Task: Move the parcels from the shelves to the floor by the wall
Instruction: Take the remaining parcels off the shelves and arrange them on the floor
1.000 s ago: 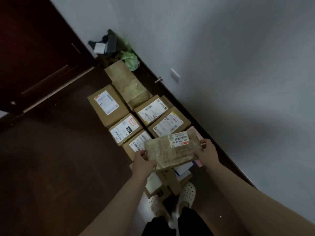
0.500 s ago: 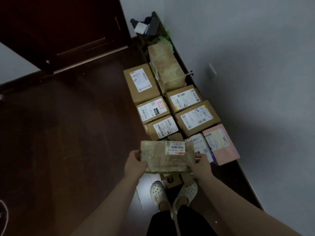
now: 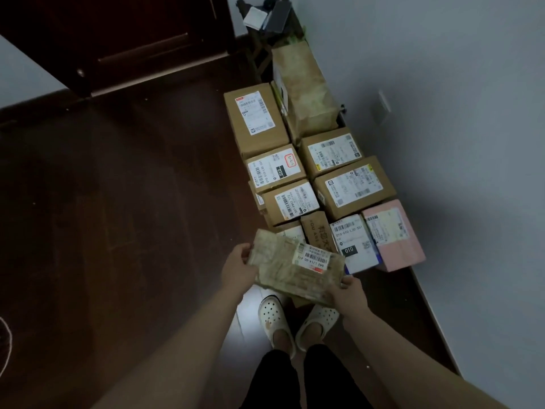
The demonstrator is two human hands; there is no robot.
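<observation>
Parcel tilted since; hands grip it over dark floor.

Left hand, right hand grip parcel; arms outstretched.

place: a room in a home, plainly finished. 
evidence: white painted wall with a dark skirting board at its foot; dark wood plank floor running up to the wall; dark wooden door left of the wall's far corner; pale plate set low on the wall; labelled cardboard parcels in two rows along the wall; pale house clogs on the person's feet, near the wall.
</observation>
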